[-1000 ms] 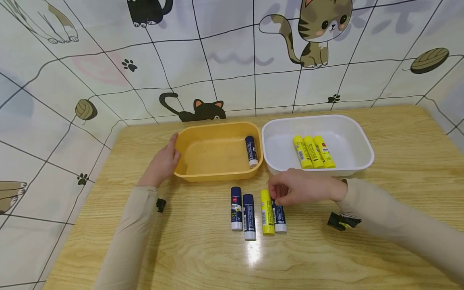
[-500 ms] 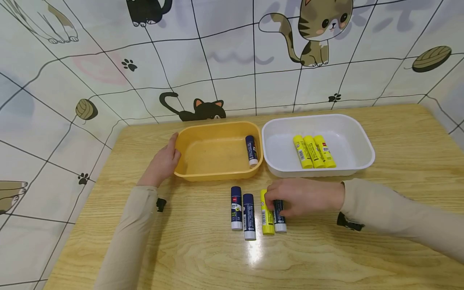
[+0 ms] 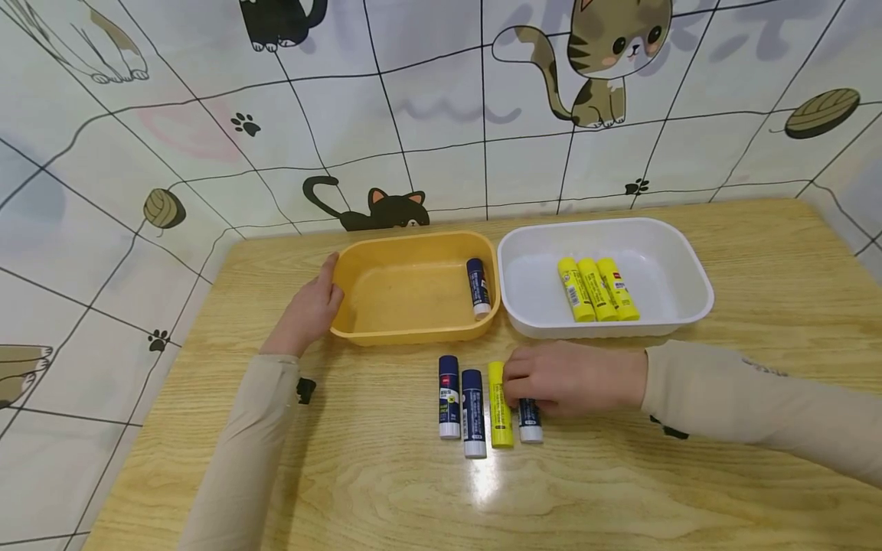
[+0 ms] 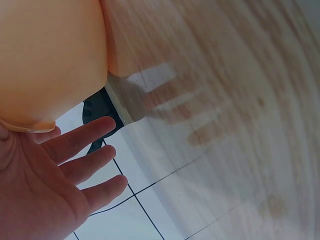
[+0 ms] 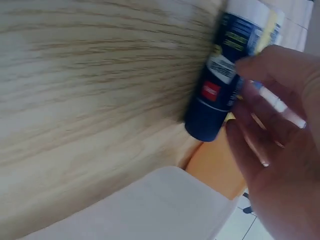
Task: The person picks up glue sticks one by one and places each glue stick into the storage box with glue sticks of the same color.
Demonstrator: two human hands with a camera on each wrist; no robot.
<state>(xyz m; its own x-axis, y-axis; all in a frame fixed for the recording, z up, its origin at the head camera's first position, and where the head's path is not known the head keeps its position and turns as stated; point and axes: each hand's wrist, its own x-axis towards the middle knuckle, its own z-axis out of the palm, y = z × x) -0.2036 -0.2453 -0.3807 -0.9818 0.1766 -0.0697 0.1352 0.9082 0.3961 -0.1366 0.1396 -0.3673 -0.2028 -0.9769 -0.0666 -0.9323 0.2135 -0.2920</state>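
Observation:
A dark blue glue stick with a white base (image 3: 530,430) lies on the table, partly covered by my right hand (image 3: 575,379). The right wrist view shows the thumb against this blue glue stick (image 5: 215,80) and the fingers reaching round its far side. Directly left of those fingers is a yellow glue stick (image 3: 501,413). Two more blue glue sticks, one (image 3: 449,398) slightly farther back than the other (image 3: 474,413), lie beside it. My left hand (image 3: 311,310) rests at the left end of the orange tray (image 3: 413,335); its fingers look straight and spread in the left wrist view (image 4: 75,175).
One blue glue stick (image 3: 478,287) lies inside the orange tray at its right end. Next to that tray stands a white tray (image 3: 668,306) holding three yellow glue sticks (image 3: 596,289). A wall covering with cat drawings (image 3: 441,115) rises behind the table.
My right hand has come down over the rightmost blue glue stick, its fingers now between it and the yellow one. The yellow glue stick has shifted slightly left. My left hand stays put.

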